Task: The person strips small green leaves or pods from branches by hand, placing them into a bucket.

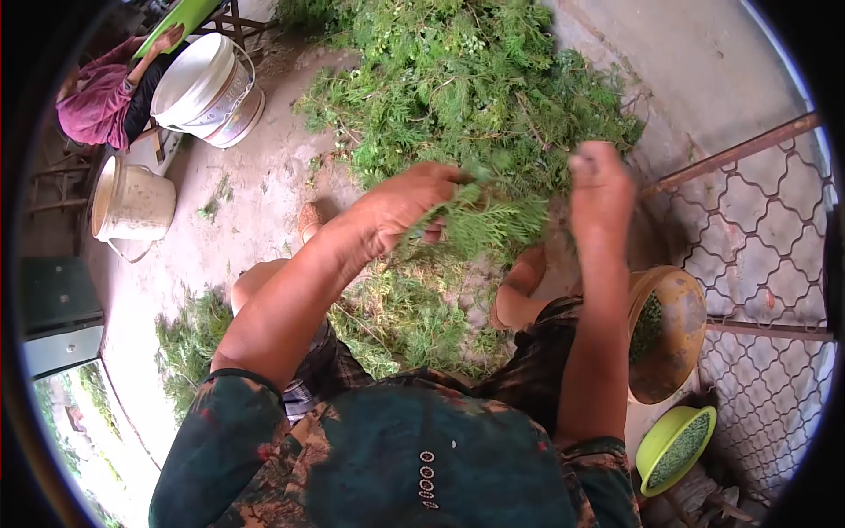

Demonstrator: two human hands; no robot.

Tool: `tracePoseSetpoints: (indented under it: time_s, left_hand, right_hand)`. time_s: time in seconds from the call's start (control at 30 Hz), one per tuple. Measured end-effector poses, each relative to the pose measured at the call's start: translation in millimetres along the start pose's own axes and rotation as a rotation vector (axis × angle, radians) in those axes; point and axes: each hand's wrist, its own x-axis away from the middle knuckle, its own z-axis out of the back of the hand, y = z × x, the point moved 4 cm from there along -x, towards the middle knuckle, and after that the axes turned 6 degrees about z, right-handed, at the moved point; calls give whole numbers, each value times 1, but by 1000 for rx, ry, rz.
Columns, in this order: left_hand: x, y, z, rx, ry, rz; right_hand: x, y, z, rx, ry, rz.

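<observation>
My left hand (409, 207) is closed around a leafy green conifer sprig (497, 220), whose flat, fern-like foliage hangs to the right of my fingers. Apart from the sprig, on its right, is my right hand (603, 189), raised with its fingers curled together and slightly smeared by motion. Whatever it may hold is too small to make out. Beyond both hands lies a big heap of cut conifer branches (440, 88) dotted with small pale green cones. More loose sprigs (396, 326) are scattered on the ground between my legs.
A yellowish bucket (669, 352) holding small green pieces stands by my right leg, near a lime-green basin (656, 440) of similar pieces. Wire mesh (748, 238) borders the right. At left are two white buckets (216, 92) and a person in a pink top (101, 106).
</observation>
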Motion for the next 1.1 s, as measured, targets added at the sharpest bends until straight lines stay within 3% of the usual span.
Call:
tracePoseSetpoints:
  time_s: [0.07, 0.1, 0.13, 0.2, 0.27, 0.43, 0.5, 0.53, 0.57, 0.6, 0.63, 0.67, 0.73, 0.8, 0.87, 0.9, 0.93, 1.0, 1.1]
  left_hand:
    - [-8, -3, 12, -8, -71, -3]
    - [-7, -1, 15, 2, -58, -29]
    - [-7, 0, 17, 13, -43, -50]
    - [-18, -10, 15, 18, -25, 7]
    - [-29, -16, 12, -229, 89, -188]
    - [-15, -2, 5, -286, 8, -187]
    - [-3, 7, 5, 74, -15, -26]
    - [-9, 0, 13, 86, 0, -26]
    - [-22, -12, 20, 405, -214, -6]
    - [-30, -22, 23, 726, -430, 9]
    - [-36, -32, 26, 969, -370, 31]
    - [-39, -37, 30, 973, -360, 24]
    - [-41, -38, 31, 1245, -484, 62]
    - [-39, -36, 29, 1250, -436, 78]
    - [-30, -31, 28, 1231, -210, 77]
    - [-27, -34, 33, 1227, -401, 52]
    - [-27, -32, 28, 1225, -399, 54]
    - [-28, -38, 27, 1138, 150, 77]
    - [-45, -48, 28, 982, 106, 25]
  right_hand:
    - [-8, 9, 17, -383, 91, -321]
    - [-5, 1, 16, -738, 93, -481]
    - [-2, -11, 17, -738, 95, -476]
    - [7, -35, 1, -880, -193, -486]
    - [9, -61, -15, -697, -280, -246]
    - [11, -64, -46, -519, -296, -61]
    - [8, -68, -42, -523, -199, -5]
    - [7, -57, -35, -505, -109, -210]
    - [2, -48, -21, -981, -2, -540]
    - [-7, -28, -14, -1290, 67, -574]
    - [-12, -27, -12, -1377, 32, -592]
    - [-14, -29, -10, -1463, 9, -604]
    - [2, -47, -27, -1501, -137, -699]
    - [14, -76, -35, -1111, -337, -518]
    - [19, -104, -48, -1057, -422, -313]
    - [23, -104, -59, -931, -365, -133]
    - [24, -109, -67, -801, -307, 40]
    - [31, -113, -71, -701, -333, 38]
    - [35, -113, -77, -563, -316, 143]
